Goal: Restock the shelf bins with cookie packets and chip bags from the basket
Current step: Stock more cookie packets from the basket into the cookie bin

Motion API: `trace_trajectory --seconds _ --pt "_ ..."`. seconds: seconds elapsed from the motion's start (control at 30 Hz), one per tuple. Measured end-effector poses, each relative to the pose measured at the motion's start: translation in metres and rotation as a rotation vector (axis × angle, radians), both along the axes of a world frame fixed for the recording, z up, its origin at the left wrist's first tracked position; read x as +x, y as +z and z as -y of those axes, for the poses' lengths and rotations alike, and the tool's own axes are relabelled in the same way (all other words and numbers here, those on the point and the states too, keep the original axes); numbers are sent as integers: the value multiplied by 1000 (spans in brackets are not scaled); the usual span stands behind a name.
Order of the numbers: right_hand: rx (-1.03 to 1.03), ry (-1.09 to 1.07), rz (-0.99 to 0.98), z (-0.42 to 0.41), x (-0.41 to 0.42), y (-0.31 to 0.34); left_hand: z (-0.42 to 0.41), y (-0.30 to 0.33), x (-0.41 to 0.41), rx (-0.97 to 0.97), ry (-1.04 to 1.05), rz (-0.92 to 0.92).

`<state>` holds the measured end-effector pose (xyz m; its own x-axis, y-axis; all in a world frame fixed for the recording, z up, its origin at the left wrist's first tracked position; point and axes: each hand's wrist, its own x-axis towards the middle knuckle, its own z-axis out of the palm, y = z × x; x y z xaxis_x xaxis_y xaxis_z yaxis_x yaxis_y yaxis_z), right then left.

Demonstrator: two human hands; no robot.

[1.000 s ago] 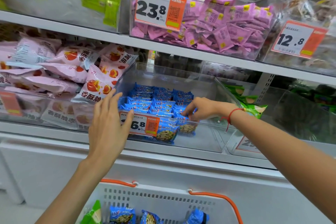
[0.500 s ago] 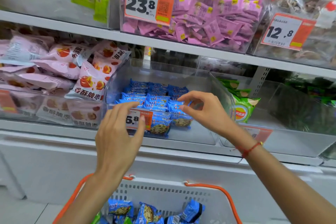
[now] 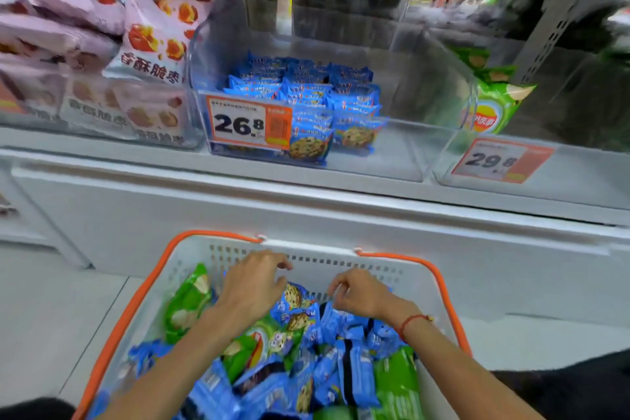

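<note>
Your left hand (image 3: 254,286) and right hand (image 3: 358,291) both hang over the far end of the white basket (image 3: 341,269) with the orange handle, fingers loosely curled and pointing down; neither visibly holds a packet, though motion blur hides the fingertips of the right hand, so a light pinch there cannot be ruled out. The blue cookie packets (image 3: 296,312) lie directly beneath and between the two hands, heaped at mixed angles: the nearest one, showing its cookie picture, sits just below and to the right of your left fingertips, its long axis running roughly toward you, and your left hand appears the closer of the two to it. A second cluster of blue packets lies just under your right palm. The green chip bags (image 3: 187,303) rest against the left wall of the basket, just beside your left wrist, with more green at the near right corner. Above and beyond the basket, on the shelf, the clear cookie bin (image 3: 392,153) stands stocked only in its left half, its right half bare; the chip bin (image 3: 494,106) stands immediately to its right. The coming grasp is therefore probably a short downward reach.
</note>
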<state>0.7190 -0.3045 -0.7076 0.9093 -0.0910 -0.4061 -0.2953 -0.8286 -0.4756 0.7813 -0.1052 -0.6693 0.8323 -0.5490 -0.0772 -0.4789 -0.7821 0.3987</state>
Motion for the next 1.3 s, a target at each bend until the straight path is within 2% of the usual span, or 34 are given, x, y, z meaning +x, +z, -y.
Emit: trace_trajectory --seconds 0.1,0.2,0.3,0.43,0.6,0.87,1.0,1.13,1.2,1.3 --pt "-49 103 -138 -11 -11 -32 0 -38 -3 144 -107 -156" --pt "-74 174 -155 -22 -13 -54 -4 -70 -2 343 -217 -288" --pt "-65 222 -147 -33 -8 -67 -11 -87 2 336 -190 -461" --pt "-143 290 -194 -47 0 -78 -15 -91 8 376 -173 -499" --pt "-396 350 -120 -47 7 -75 -9 -85 15 451 -226 -514" --pt "63 -41 -122 -18 7 -35 -16 -90 9 200 -110 -527" --pt "569 -286 -198 -11 5 7 -10 -56 20 -61 5 -710" --pt "980 -371 -123 -16 3 38 -2 -12 30 -426 223 -956" --pt "1036 -414 -67 -23 4 51 -3 8 33 -584 265 -944" --pt "1097 -457 10 -32 11 68 -4 34 33 -699 240 -776"
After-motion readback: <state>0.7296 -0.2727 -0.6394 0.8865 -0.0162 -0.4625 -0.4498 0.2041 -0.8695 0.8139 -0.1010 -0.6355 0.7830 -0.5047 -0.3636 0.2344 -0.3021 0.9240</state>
